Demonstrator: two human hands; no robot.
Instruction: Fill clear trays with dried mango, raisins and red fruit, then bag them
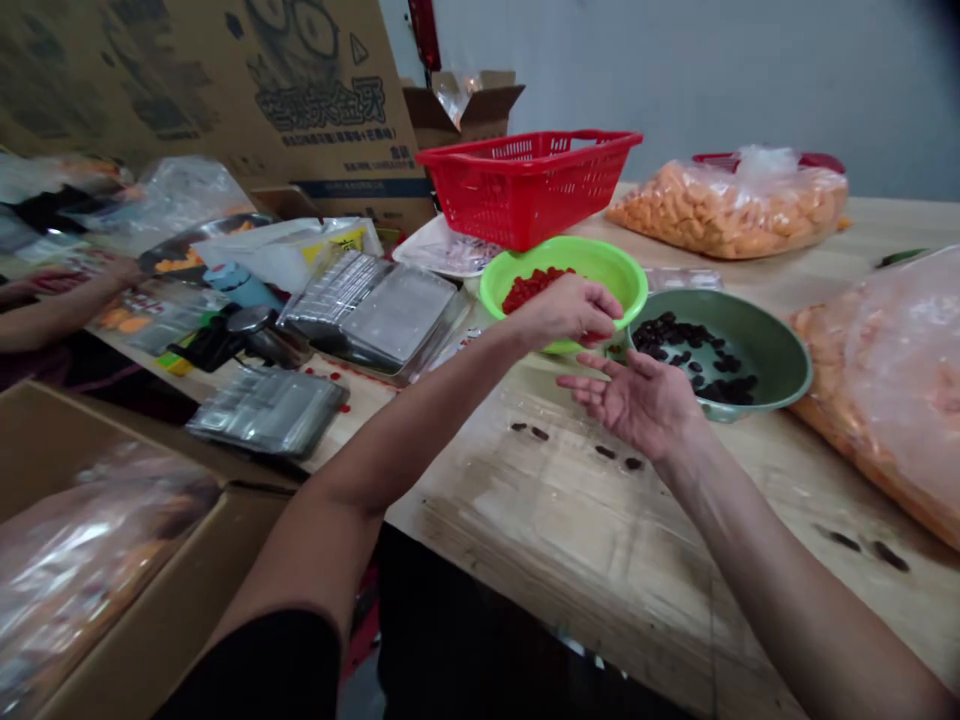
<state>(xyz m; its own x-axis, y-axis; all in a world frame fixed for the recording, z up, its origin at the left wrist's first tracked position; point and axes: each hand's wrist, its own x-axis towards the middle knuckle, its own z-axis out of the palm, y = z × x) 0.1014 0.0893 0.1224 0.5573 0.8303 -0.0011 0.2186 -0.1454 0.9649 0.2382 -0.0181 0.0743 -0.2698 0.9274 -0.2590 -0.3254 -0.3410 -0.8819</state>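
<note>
Left hand: reaches palm-down to the near edge of the lime bowl (611,265); the left hand (566,308) has its fingers curled together. Whether they pinch anything cannot be told; a bit of red shows just below them.
Right hand: palm up, fingers spread, beside the left; no piece is visible on the right hand (637,405). The upturned palm looks suited to receiving small pieces.
Red pieces: heaped in the lime bowl; the red pieces (529,288) lie near the left hand, probably for a short reach.
Dark pieces: loose in the green bowl (780,350), right of the lime one; the dark pieces (664,335) are probably kept apart so the kinds do not mix.
Work area: a few dark bits (540,433) lie in short rows on clear plastic (525,500) before the person; their spacing appears deliberate.
Clear packs: stacked on the table at left; the clear packs (397,310) seem nested to save room.
Red basket: stands behind the lime bowl; the red basket (517,190) appears empty from this angle.
Orange pieces: bagged at the right, the near bag (900,370) beside the green bowl, presumably as bulk stock.
</note>
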